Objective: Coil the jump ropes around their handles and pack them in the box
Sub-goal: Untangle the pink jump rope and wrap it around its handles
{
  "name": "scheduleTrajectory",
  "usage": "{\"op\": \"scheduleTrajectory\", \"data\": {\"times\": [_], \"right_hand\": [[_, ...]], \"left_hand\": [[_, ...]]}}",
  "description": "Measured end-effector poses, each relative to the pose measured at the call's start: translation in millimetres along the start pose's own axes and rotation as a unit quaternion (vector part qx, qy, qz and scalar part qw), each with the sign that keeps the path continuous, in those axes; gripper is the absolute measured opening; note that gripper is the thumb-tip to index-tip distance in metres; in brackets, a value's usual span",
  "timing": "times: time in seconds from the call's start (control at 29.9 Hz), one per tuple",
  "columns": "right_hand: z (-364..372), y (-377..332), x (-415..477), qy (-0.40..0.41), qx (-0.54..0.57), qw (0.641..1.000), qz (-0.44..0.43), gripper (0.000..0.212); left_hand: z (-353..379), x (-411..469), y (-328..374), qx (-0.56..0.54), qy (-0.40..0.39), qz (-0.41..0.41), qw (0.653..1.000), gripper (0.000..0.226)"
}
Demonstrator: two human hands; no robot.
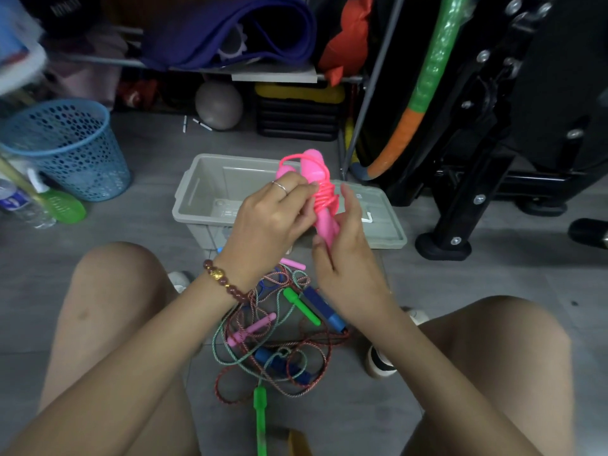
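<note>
I hold a pink jump rope [316, 172] upright above the grey plastic box [197, 192], its two handles together with pink cord coiled around their middle. My left hand [273, 218] pinches the cord at the coil. My right hand [345, 255] grips the lower ends of the handles. On the floor between my knees lies a tangle of other jump ropes [279, 340] with green, blue and pink handles and striped cords. The box stands open just beyond my hands.
A blue mesh waste basket [69, 146] stands at the left with a plastic bottle and a green paddle beside it. Black exercise equipment [477, 159] fills the right. Shelving with a purple mat, a ball and a black-and-yellow case lies behind the box.
</note>
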State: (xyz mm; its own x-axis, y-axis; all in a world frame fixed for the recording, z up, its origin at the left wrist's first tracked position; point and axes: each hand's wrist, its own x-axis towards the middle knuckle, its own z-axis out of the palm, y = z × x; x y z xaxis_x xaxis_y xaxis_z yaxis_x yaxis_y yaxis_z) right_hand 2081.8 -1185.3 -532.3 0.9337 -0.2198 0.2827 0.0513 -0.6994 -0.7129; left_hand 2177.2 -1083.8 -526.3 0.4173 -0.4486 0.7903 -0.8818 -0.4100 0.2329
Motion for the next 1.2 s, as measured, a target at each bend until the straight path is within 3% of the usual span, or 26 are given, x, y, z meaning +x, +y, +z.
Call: {"op": "scheduleTrajectory", "data": {"times": [0.3,0.5,0.67,0.97,1.2], "right_hand": [[1.8,-1.3,-3.1,0.049,-0.148,0.986,-0.054,0.07],[-0.4,5.2,-2.3,0.033,-0.189,0.98,-0.05,0.071],[0.9,5.8,-3.0,0.027,-0.194,0.979,-0.059,0.068],[-2.7,4.2,-2.0,0.014,-0.212,0.975,-0.061,0.069],[-6.3,6.4,-1.3,0.003,-0.233,0.971,-0.06,0.07]], "left_hand": [[-4.7,2.9,0.7,-0.028,-0.012,-0.024,0.999,0.016],[-8.0,2.9,-4.6,-0.051,-0.06,-0.017,0.997,0.011],[-13.6,3.3,-9.7,-0.03,-0.054,0.019,0.998,0.014],[-11.3,4.3,-5.5,-0.117,-0.06,-0.193,0.972,0.012],[-8.2,6.9,-11.5,-0.169,-0.164,-0.149,0.96,0.008]]}}
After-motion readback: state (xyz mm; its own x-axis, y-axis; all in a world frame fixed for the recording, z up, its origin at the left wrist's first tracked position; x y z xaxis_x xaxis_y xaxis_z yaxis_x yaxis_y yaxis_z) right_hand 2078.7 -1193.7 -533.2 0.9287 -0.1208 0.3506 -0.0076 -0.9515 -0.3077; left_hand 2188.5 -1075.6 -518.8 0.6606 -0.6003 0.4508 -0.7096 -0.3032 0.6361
